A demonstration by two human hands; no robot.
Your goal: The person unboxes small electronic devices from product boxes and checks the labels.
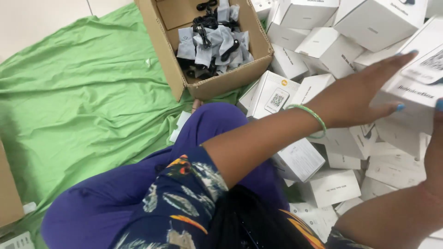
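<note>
My left hand point(360, 94) reaches across my body to the right and lies flat, fingers spread, against the side of a white box point(415, 92) with a square code label. A green bangle point(314, 115) sits on that wrist. My right hand point(437, 133) comes up at the right edge, mostly cut off by the frame, with one blue-nailed fingertip on the same box. The box is held between the two hands, above a heap of similar white boxes point(323, 50).
An open brown cardboard box point(221, 80) holds black cables and grey pouches point(214, 44). I sit on a green cloth point(92, 92) spread over a pale floor, my knee in purple trousers point(212, 124). Another cardboard piece point(7, 193) stands at the left edge.
</note>
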